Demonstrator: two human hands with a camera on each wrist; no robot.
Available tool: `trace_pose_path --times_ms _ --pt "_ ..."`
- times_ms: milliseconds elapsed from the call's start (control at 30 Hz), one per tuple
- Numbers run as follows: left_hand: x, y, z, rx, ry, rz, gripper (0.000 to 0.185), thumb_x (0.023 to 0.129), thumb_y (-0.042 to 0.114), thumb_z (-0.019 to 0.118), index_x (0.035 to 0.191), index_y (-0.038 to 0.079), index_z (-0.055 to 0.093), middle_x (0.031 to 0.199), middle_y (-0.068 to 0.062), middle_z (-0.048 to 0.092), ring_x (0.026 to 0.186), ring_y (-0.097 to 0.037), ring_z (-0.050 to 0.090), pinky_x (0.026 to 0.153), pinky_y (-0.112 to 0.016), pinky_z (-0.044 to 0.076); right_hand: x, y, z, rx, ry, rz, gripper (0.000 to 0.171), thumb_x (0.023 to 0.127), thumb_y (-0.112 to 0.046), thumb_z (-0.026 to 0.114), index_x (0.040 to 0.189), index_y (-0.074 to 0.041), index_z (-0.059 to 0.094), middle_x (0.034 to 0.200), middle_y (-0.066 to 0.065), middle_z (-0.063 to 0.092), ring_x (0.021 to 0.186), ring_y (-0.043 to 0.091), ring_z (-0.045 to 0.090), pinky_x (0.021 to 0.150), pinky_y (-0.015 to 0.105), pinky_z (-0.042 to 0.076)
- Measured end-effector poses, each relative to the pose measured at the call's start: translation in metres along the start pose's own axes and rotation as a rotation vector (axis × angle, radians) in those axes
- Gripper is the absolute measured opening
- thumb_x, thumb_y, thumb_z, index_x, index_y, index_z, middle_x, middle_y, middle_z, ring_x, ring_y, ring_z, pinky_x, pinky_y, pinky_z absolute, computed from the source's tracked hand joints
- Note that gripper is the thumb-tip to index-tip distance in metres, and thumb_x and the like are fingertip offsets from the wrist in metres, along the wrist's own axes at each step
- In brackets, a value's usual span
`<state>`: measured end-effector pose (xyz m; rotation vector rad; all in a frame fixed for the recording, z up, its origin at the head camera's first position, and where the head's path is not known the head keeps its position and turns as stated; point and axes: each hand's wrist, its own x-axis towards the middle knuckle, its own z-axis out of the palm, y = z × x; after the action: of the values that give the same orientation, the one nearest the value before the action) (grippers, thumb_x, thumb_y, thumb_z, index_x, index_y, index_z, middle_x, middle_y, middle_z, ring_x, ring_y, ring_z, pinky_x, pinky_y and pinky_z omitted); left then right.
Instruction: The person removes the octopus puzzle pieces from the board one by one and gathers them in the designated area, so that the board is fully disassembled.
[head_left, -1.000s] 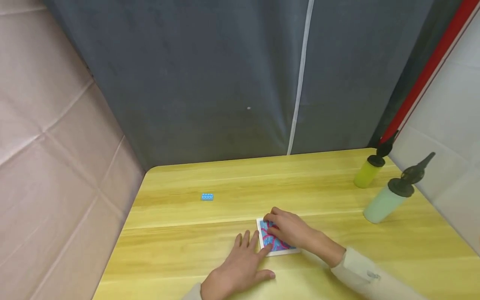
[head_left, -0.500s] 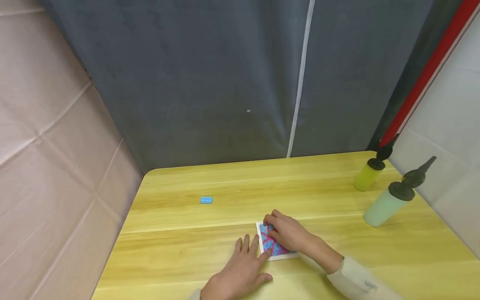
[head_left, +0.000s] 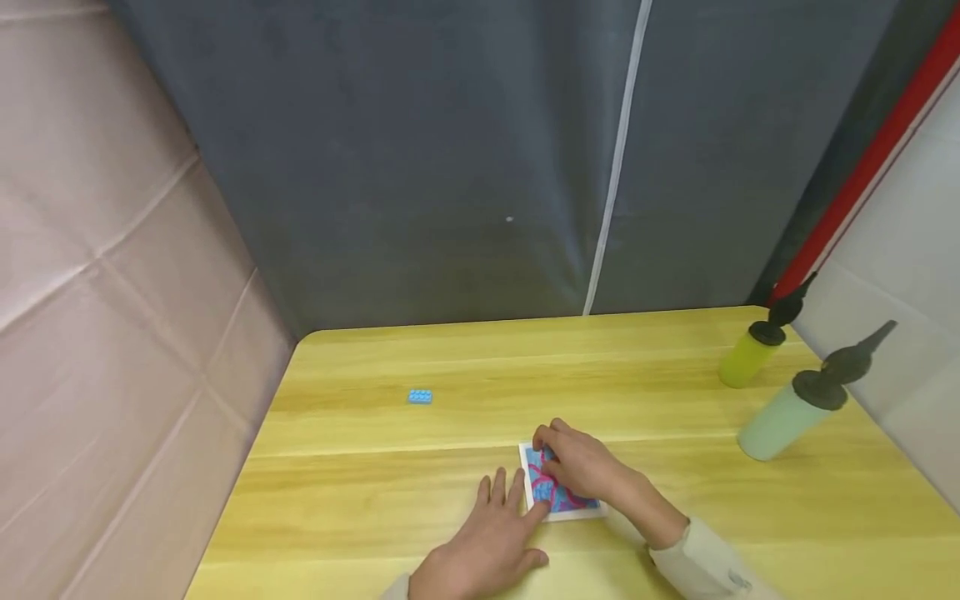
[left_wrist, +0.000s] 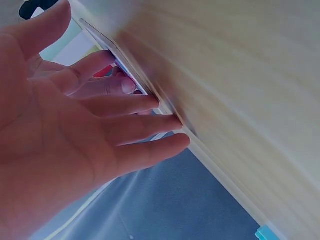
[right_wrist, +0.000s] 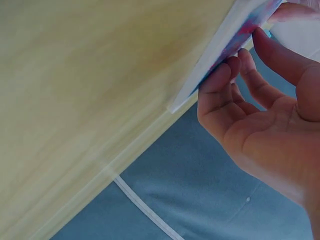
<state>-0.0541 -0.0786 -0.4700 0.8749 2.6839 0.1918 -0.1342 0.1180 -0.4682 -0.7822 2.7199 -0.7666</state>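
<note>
A small square picture board (head_left: 564, 502) with a white border and a blue and pink pattern lies flat on the table in the head view. My left hand (head_left: 487, 542) rests at its left side, fingers spread and straight, with the index fingertip on the lower left corner. Over the board's upper part is my right hand (head_left: 588, 467), its fingers bent and their tips touching the patterned face. The right wrist view shows the thumb and curled fingers against the board (right_wrist: 215, 62); whether they pinch anything there is hidden.
A blue toy brick (head_left: 421, 397) lies farther back on the wooden table (head_left: 360, 500). At the right stand a yellow bottle (head_left: 742, 358) and a pale green bottle (head_left: 780, 421), both with black tops. A dark curtain (head_left: 420, 167) hangs behind the table.
The head view has shifted slightly. Both hands keep nearly the same place and pose on the board.
</note>
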Motion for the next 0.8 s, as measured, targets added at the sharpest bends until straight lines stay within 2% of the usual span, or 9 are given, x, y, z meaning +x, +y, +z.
trace_pose_path --times_ms 267,500,800 --pt "0.002 0.006 -0.005 0.084 0.010 0.010 0.062 0.098 0.055 0.059 0.153 0.027 0.048 0.164 -0.025 0.035 0.149 -0.052 0.035 0.116 -0.065 0.038 -0.002 0.001 -0.004 0.007 0.013 0.005 0.022 0.095 -0.002 0.069 0.116 -0.005 0.065 0.095 0.003 0.054 0.072 0.010 0.046 0.062 0.020 0.044" --pt "0.003 0.011 -0.008 0.073 -0.005 0.002 0.063 0.099 0.055 0.059 0.155 0.028 0.047 0.165 -0.024 0.033 0.150 -0.052 0.033 0.117 -0.064 0.038 -0.005 0.001 -0.008 -0.007 0.012 -0.015 0.016 0.100 -0.001 0.060 0.115 -0.004 0.066 0.093 0.000 0.051 0.068 0.007 0.045 0.059 0.018 0.044" --pt "0.002 0.011 -0.009 0.041 -0.004 0.035 0.063 0.099 0.053 0.060 0.155 0.026 0.048 0.165 -0.027 0.031 0.150 -0.054 0.032 0.115 -0.066 0.038 -0.009 -0.004 -0.008 -0.009 0.024 0.035 0.019 0.101 0.003 0.053 0.113 -0.005 0.066 0.093 -0.001 0.050 0.073 0.009 0.045 0.063 0.019 0.044"
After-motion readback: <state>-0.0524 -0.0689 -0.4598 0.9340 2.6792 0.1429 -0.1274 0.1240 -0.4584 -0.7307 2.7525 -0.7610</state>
